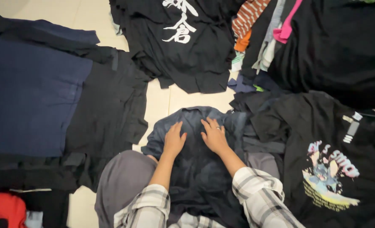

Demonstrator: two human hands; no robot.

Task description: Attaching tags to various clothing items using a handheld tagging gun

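A dark blue-grey garment [198,126] lies bunched on the floor in front of me, draped partly over my lap. My left hand [174,139] rests flat on it, fingers spread toward its far edge. My right hand [213,135] lies beside it on the same cloth, fingers also apart, a ring on one finger. Neither hand grips the fabric. My sleeves [255,192] are plaid, and my grey-clad knee [122,177] shows at lower left.
A navy garment [27,93] lies flat at left beside dark grey cloth [107,105]. A black shirt with white print [183,42] lies ahead. Black shirts [331,143] and mixed colourful clothes [255,29] lie at right. Red cloth [5,209] shows bottom left. Pale tile floor [162,101].
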